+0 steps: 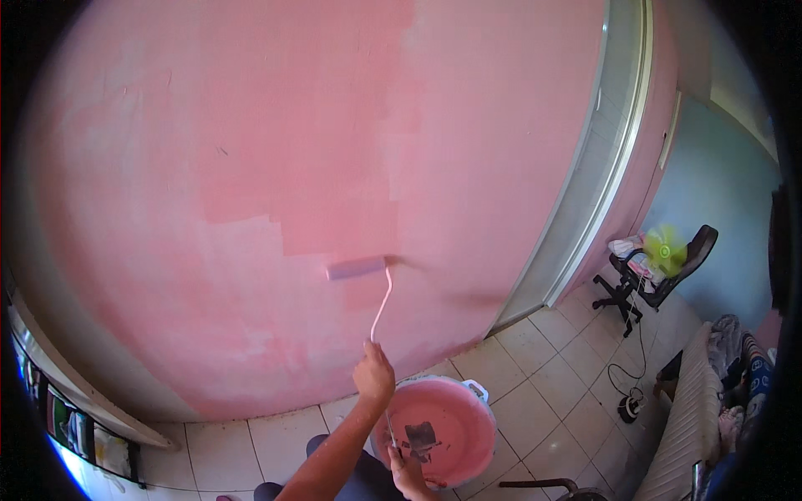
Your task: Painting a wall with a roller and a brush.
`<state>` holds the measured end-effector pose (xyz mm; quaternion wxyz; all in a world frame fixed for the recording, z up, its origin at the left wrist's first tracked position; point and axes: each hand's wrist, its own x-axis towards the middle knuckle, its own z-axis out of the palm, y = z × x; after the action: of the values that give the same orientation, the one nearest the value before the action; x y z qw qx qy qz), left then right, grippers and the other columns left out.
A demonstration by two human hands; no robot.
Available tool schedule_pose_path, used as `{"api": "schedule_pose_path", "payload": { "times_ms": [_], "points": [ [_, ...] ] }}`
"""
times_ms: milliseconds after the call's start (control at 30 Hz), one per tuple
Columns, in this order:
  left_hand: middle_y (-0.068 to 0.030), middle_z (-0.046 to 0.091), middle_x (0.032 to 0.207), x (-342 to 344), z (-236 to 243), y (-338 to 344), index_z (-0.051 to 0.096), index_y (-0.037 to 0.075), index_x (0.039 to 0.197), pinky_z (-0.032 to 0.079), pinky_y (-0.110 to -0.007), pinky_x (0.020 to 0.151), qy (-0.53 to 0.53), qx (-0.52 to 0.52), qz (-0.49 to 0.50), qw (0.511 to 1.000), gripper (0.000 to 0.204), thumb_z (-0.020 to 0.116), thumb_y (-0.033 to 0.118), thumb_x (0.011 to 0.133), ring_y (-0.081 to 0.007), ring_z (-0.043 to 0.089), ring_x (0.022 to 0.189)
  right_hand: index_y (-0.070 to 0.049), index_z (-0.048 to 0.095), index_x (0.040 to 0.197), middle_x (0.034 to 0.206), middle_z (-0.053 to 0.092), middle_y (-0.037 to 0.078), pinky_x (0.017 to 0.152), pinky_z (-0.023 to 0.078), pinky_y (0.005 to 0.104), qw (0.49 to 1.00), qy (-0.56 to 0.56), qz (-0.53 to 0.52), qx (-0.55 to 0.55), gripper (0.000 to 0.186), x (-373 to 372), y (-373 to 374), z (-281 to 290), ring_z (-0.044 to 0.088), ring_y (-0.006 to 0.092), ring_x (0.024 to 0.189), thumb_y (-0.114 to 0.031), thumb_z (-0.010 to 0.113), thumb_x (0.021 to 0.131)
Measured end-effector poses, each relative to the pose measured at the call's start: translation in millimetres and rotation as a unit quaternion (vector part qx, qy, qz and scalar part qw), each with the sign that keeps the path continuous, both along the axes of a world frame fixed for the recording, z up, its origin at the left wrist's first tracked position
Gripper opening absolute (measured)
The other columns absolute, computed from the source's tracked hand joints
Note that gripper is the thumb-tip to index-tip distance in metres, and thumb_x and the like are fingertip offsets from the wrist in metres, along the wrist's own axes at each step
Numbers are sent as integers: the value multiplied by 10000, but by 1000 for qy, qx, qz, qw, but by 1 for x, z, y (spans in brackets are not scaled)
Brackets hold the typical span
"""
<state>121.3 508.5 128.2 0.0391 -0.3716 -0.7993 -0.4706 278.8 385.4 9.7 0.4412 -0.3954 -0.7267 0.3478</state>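
hands: 2, left hand (pixel 374 377) and right hand (pixel 408 475) | paint roller: 1 (pixel 357 268), toward the pink wall's (pixel 501 125) lower edge | basin: 1 (pixel 480 438), by the tiled floor's (pixel 543 380) wall-side edge | door frame: 1 (pixel 628 142), at the wall's right edge | swivel chair: 1 (pixel 697 253), near the floor's far edge | green fan: 1 (pixel 665 251) | mattress: 1 (pixel 681 417), along the floor's right edge

a broad pink painted wall (pixel 317 125) is standing ahead, rising from a pale square-tiled floor (pixel 543 359). a cylindrical pink-and-white paint roller (pixel 357 268) is hanging before the wall, its long handle passing over a round pink-lined plastic basin (pixel 480 413). the basin is sitting on the floor, near the wall's foot. a tall white door frame (pixel 614 192) is bordering the wall's right side. farther right, a black wheeled chair (pixel 700 250) is standing, pale patterned cloths (pixel 628 247) lying on its seat. a thin black cord (pixel 644 351) is trailing across the floor, between the chair and a ribbed cream padded piece (pixel 689 409) lower right.
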Motion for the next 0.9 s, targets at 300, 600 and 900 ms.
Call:
{"api": "schedule_pose_path", "payload": {
  "times_ms": [300,600,900],
  "points": [
    [-208,541,553,-36,185,46,451,21,1040,395,-513,440,116,132,10,984,240,393,227,932,-421,533,499,-18,468,582,449,327,80,424,280,357,981,-22,95,-170,598,-55,89,124,355,140,418,-494,359,928],
    [-218,587,635,9,-71,-7,445,47,1122,414,-547,525,-35,-75,11,997,304,370,271,930,-423,569,580,10,547,663,511,516,201,518,375,465,973,-157,-18,-167,661,23,-14,-29,575,371,569,-586,354,876],
    [-212,578,629,8,70,29,428,12,1133,399,-522,488,19,87,1,996,298,392,223,925,-408,563,563,-10,452,552,435,351,52,451,319,425,990,-64,24,-123,633,8,51,40,360,202,410,-533,387,902]
  ]
}}
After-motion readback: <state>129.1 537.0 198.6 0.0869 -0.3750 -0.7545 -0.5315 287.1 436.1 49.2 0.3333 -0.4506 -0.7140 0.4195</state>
